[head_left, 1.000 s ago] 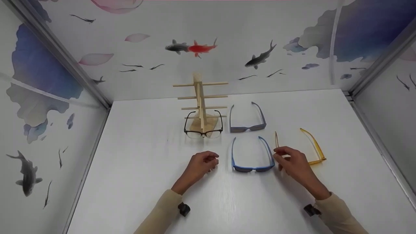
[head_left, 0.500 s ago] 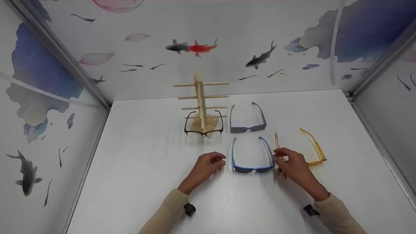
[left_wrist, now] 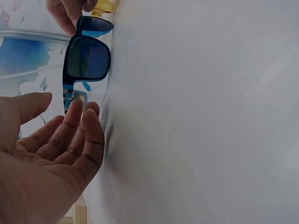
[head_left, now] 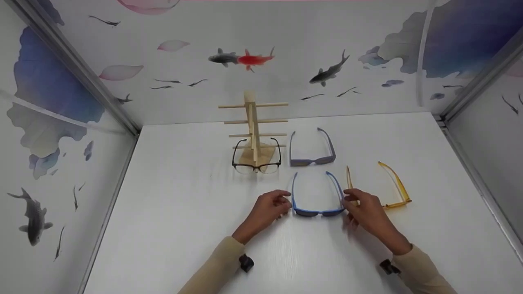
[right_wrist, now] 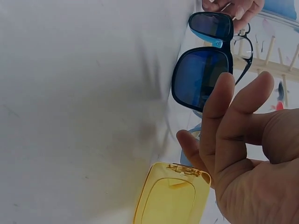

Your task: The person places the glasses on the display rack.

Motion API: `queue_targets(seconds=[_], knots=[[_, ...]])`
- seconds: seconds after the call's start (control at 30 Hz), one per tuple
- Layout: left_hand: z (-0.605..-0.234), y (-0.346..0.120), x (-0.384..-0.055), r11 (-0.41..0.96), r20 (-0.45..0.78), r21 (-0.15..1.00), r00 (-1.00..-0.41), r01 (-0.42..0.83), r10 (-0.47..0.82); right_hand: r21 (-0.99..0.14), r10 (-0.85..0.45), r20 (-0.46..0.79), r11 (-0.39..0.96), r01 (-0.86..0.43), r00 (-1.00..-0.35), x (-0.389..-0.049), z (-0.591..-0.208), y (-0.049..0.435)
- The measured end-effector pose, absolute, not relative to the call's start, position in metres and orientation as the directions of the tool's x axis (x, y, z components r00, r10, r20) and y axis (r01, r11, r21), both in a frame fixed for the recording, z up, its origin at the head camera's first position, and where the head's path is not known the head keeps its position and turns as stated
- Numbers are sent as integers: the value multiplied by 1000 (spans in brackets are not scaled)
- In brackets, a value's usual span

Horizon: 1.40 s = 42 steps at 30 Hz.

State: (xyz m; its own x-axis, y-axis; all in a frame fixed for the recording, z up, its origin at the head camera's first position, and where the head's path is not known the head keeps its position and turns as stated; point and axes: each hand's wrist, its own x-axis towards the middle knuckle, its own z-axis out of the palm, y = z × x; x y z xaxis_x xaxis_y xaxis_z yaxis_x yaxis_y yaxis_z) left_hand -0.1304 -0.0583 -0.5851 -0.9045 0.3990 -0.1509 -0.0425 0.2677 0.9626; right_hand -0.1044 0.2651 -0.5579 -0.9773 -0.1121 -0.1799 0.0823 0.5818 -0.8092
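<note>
A white worktop (head_left: 171, 196) carries everything. Toward its back stands a tall, pale wooden display stand (head_left: 254, 134) with rows of thin side pegs. Next in size, the left hand (head_left: 269, 208) and right hand (head_left: 367, 208) flank the work, both with fingers loosely bent and thumb apart from them, gripping nothing; whether any fingertip touches the frame cannot be told. Between them on the worktop lie the bright blue plastic sunglasses with dark lenses (head_left: 320, 213), arms unfolded and pointing to the stand. Grey-blue plastic sunglasses (head_left: 314, 162) lie behind these, translucent yellow plastic glasses (head_left: 403, 192) to the right, partly behind the right hand; thin black-rimmed clear glasses (head_left: 256, 168) sit at the stand's lowest pegs. The step in hand seems to be lining up on the blue pair; the next move calls for a light, even pinch at both front corners, keeping clear of the yellow pair.
</note>
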Motion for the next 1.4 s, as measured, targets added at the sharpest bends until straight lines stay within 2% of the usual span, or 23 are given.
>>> queue_targets(seconds=[0.4,0.63,0.87,1.4], knots=[[-586,-48,-134,282,-181,956,-926,-86,331,-817,-110,-179,571,86,-978,-103,-561,264],[-584,-47,-135,288,-193,953,-921,-94,338,-845,-108,-207,521,122,-972,-102,-559,261],[-584,-47,-134,260,-137,965,-927,-44,350,-876,-132,-191,471,108,-973,-98,-555,262],[-566,-59,-126,228,-164,970,-925,-87,344,-873,-118,-191,474,114,-974,-92,-542,253]])
